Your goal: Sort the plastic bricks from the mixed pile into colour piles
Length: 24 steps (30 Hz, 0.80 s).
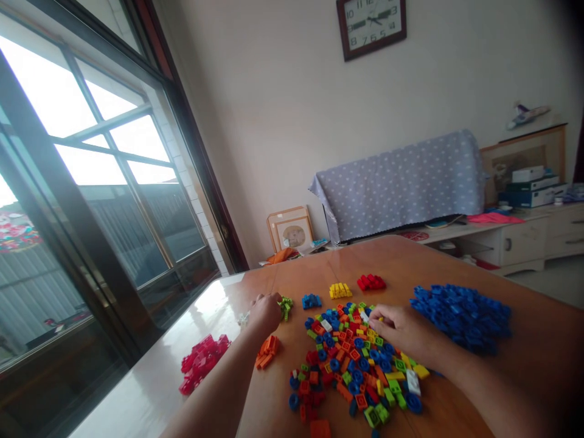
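Note:
A mixed heap of small plastic bricks in red, blue, green, yellow and orange lies on the wooden table in front of me. My right hand rests on the heap's far right side, fingers curled in a pinch at a small piece near the top. My left hand is closed beside a little green cluster, touching it or just short of it. Sorted groups lie around: small blue, yellow, red, orange, pink, and a large blue pile.
A large window with dark frames fills the left. Beyond the table stand a picture frame, a unit draped in dotted cloth and a low white cabinet with boxes. A clock hangs on the wall.

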Available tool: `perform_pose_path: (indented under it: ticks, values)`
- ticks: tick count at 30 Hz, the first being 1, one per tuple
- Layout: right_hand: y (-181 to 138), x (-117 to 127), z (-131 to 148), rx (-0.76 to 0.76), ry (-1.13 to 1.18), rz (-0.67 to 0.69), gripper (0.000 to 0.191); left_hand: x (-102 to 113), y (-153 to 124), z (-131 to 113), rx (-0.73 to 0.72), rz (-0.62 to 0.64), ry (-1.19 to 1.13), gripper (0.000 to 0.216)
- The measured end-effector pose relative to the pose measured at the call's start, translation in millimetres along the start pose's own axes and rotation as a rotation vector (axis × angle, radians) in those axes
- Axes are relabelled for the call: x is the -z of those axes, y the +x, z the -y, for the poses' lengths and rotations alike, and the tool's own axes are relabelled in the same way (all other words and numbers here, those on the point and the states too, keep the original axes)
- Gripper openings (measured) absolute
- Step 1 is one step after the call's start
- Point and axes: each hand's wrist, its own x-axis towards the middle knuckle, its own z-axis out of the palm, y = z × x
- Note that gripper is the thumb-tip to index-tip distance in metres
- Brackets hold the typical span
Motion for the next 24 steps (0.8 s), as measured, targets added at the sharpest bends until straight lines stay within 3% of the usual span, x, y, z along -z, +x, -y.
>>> perform_pose_path:
  ticks: [4,8,11,18,24]
  values:
    - [1.4,8.3,-3.2,-0.046,-0.008,-0.089,0.025,2.4,-9.9,-13.4,-0.036,-0.002,-0.012,0.031]
    - [3.9,20.9,-14.7,-0.169,-0.083,-0.201,0.02,7.5,-18.9,-44.7,-0.148,0.019,-0.061,0.023]
    - [5.5,24.9,-24.5,-0.269,-0.165,-0.163,0.016,13.0,-30.1,-76.1,-0.277,0.043,-0.121,0.021]
    - [3.9,25.0,-21.7,-0.318,-0.198,-0.139,0.016,13.2,-63.2,-144.5,-0.658,0.119,-0.259,0.019]
    - [4.3,26.2,-15.9,-0.327,-0.187,-0.138,0.014,4.5,-82.2,-170.7,-0.843,0.23,-0.282,0.021]
